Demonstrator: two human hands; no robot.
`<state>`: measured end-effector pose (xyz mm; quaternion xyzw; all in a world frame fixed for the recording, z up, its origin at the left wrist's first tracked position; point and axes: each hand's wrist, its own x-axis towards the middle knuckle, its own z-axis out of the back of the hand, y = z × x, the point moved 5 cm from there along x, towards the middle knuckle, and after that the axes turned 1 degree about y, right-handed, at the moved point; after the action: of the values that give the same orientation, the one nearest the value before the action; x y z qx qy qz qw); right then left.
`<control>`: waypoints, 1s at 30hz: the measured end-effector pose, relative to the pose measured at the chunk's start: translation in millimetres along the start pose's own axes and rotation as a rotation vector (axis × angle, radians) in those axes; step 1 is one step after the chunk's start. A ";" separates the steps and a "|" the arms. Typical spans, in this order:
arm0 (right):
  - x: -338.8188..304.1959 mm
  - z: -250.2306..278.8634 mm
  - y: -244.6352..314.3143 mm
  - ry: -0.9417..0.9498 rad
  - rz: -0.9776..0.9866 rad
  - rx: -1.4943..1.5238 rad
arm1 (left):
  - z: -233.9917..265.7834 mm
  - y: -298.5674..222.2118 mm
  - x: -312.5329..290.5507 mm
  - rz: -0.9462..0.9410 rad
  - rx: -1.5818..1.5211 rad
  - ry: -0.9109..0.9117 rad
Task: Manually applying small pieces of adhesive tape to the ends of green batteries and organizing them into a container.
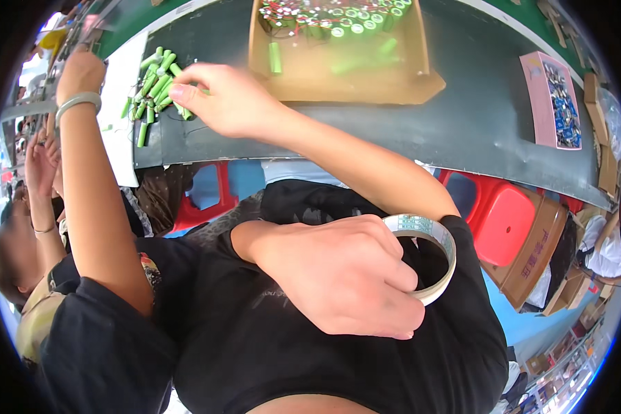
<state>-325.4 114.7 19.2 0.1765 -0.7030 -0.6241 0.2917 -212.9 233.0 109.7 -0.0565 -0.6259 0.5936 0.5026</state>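
Observation:
In front of my chest, my left hand (338, 276) is closed round the edge of a roll of tape (445, 245), a pale ring with printing inside its core. My right arm reaches across to the left over the table. The curled thumb and fingers of my right hand (221, 100) pinch at a slim green battery cell (175, 70) on the right side of a loose pile. More green battery cells (148, 84) lie heaped there, some with thin dark wires. Part of the pile is hidden behind my fingers.
An open cardboard box (338, 86) on the dark table (476, 124) holds green cells, rings and red wires. A pink box (535, 96) of small blue parts stands at right. Red stools (507, 224) are below the edge. At left, a co-worker's arm (96, 179) with a bangle is raised.

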 end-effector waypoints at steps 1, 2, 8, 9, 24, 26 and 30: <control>3.9 -11.7 -2.4 0.177 -0.070 0.029 | 1.7 0.6 -1.9 -0.001 -0.007 -0.013; 8.4 -17.4 -10.7 0.177 -0.074 0.028 | 2.2 1.5 -2.9 -0.004 -0.023 -0.022; 39.7 -50.1 -1.4 -0.371 0.496 -0.320 | 8.5 -7.5 -0.2 -0.035 -0.043 -0.067; 39.5 -47.5 7.0 -0.400 0.713 -0.353 | 10.5 -7.5 -1.6 -0.040 -0.044 -0.082; -58.9 75.4 3.8 0.350 0.252 -1.097 | 14.6 8.8 -3.9 -0.089 -0.143 -0.202; -74.2 84.8 4.5 0.358 0.315 -1.072 | 18.4 10.9 -4.9 -0.081 -0.146 -0.199; -81.3 108.7 13.7 0.246 0.384 -0.982 | 29.3 11.7 -6.2 -0.174 -0.196 -0.269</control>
<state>-330.0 250.8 11.7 -0.0404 -0.3089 -0.7896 0.5286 -236.5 212.2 103.0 0.0290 -0.7449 0.4862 0.4559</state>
